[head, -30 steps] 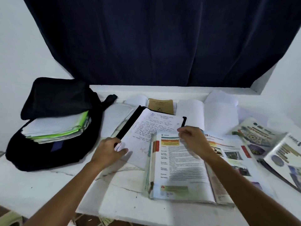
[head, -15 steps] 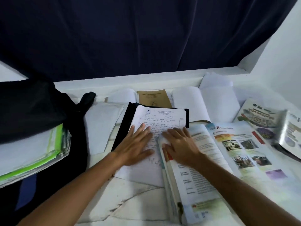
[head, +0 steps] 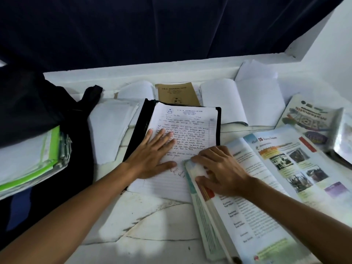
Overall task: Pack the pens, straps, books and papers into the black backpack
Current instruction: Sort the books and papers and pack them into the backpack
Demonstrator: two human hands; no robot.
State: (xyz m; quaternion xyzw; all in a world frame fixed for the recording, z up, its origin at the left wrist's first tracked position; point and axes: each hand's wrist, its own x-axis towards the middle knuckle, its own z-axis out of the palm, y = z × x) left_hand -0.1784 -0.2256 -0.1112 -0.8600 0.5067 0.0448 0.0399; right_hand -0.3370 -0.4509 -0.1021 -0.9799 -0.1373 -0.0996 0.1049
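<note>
At the textbook's (head: 266, 187) left edge, right grip (head: 221, 174) pinches pages; left grip (head: 152, 155) flat, released.

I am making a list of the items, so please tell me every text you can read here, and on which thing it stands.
"S.M.K. JAMBATAN PUTIH": printed head of the handwritten sheet under the left hand.
"26": unit heading of the open textbook on which the right hand rests.
Brown booklet: a similar heading, too blurred to be sure.
Handwriting, textbook body text, colourful book: unreadable.
</note>
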